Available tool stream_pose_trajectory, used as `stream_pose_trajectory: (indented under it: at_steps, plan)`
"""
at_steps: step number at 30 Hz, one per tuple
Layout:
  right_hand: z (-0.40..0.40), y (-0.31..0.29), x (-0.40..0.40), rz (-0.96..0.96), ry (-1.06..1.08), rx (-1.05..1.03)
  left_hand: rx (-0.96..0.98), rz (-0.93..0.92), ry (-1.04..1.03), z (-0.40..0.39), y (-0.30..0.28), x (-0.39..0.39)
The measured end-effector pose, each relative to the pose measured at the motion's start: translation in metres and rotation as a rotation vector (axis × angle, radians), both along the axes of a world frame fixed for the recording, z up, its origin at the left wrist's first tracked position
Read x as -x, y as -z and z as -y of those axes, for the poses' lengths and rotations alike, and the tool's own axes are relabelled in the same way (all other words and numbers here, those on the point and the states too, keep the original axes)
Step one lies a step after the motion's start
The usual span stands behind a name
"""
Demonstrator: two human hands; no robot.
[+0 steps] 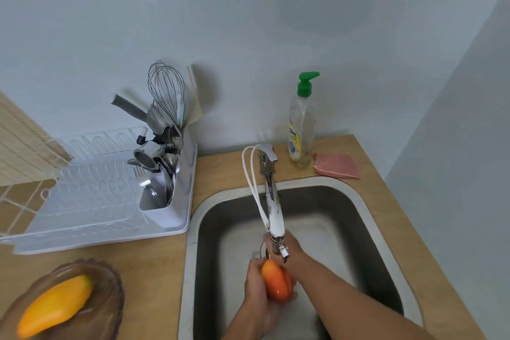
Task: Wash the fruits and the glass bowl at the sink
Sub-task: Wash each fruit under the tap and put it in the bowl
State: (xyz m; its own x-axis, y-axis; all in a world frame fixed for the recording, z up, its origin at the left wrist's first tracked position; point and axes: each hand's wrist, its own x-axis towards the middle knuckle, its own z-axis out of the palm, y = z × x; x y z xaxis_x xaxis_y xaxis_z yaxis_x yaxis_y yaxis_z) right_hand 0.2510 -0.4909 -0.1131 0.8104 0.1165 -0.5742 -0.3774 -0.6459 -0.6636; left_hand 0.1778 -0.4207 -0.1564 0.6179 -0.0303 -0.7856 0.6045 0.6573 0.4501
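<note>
An orange fruit (pixel 276 280) is held over the steel sink (pixel 209 218), just under the faucet (pixel 273 201) spout. My left hand (pixel 256 287) grips it from the left side. My right hand (pixel 291 250) is partly hidden behind the spout and the fruit; its fingers touch the fruit's upper right. A brownish glass bowl (pixel 110 279) sits on the wooden counter at the lower left, with a long yellow-orange fruit (pixel 55 305) lying in it.
A white dish rack (pixel 91 201) with a utensil holder full of cutlery and a whisk (pixel 165 91) stands left of the sink. A soap bottle (pixel 301 124) and a pink cloth (pixel 338 165) sit behind the sink. A wall rises at the right.
</note>
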Motion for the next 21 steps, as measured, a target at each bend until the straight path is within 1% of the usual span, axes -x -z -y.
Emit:
stream_pose_trajectory:
  at_steps: [2, 4, 6, 7, 9, 11, 14, 15, 17, 19, 21]
  plan:
    - [0.003, 0.009, 0.002, 0.04, 0.083, -0.03, -0.031, -0.022, -0.012, -0.003, -0.003, -0.005]
    - [0.005, 0.013, 0.017, 0.073, 0.14, -0.122, -0.048, -0.074, -0.057, -0.006, 0.003, -0.013]
    - [0.008, 0.012, 0.039, 0.056, 0.169, -0.174, -0.052, -0.148, -0.087, -0.01, 0.008, -0.024]
    - [0.011, 0.011, 0.05, 0.06, 0.145, -0.143, -0.051, -0.16, -0.093, -0.01, 0.01, -0.029]
    - [0.017, 0.016, 0.067, 0.109, 0.023, -0.003, -0.033, -0.148, -0.076, -0.01, 0.011, -0.035]
    - [0.021, 0.017, 0.079, 0.152, -0.056, 0.092, -0.041, -0.11, -0.076, -0.005, 0.002, -0.036]
    - [0.023, 0.019, 0.077, 0.151, -0.035, 0.116, -0.066, -0.081, -0.021, 0.005, 0.0, -0.032]
    - [0.023, 0.02, 0.07, 0.132, -0.003, 0.087, -0.077, -0.064, -0.017, 0.008, -0.003, -0.03]
    - [0.023, 0.021, 0.048, 0.051, 0.146, -0.069, -0.144, -0.033, -0.02, 0.013, -0.006, -0.023]
    - [0.023, 0.027, 0.021, -0.023, 0.406, -0.267, -0.179, 0.007, -0.032, 0.014, -0.012, -0.017]
    - [0.024, 0.038, -0.005, -0.102, 0.612, -0.388, -0.25, 0.034, -0.004, 0.013, -0.016, -0.013]
